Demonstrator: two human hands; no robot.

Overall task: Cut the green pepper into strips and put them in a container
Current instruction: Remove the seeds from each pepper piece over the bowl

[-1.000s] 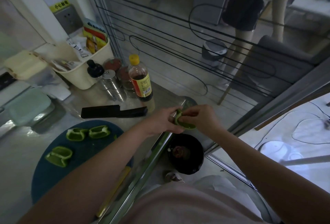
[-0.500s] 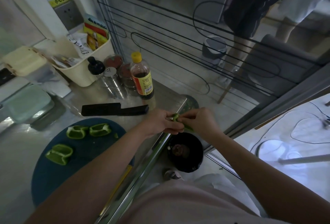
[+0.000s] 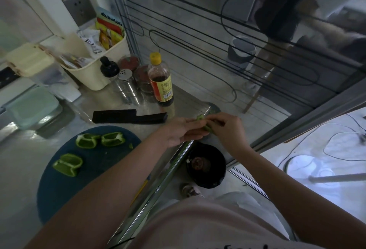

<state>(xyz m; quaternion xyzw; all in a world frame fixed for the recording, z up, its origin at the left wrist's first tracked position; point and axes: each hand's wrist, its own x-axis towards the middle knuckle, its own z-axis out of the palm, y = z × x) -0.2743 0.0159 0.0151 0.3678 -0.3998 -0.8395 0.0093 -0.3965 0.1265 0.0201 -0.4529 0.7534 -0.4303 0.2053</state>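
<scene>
I have a pepper piece (image 3: 200,118) pinched between my left hand (image 3: 181,132) and my right hand (image 3: 227,127), with the fingers of both curled on it. It sits just past the right edge of the counter (image 3: 184,102), above the black bin (image 3: 217,175) on the floor. To the left, three cut pepper chunks (image 3: 112,139) lie on the blue cutting board (image 3: 59,193), and the black knife (image 3: 128,116) lies just beyond the board's far edge.

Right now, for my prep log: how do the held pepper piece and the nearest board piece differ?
The held pepper piece is pinched by the left hand and right hand; the board piece lies untouched on the cutting board. The held pepper piece is mostly hidden; the board piece shows pale ribs. Both green.
</scene>
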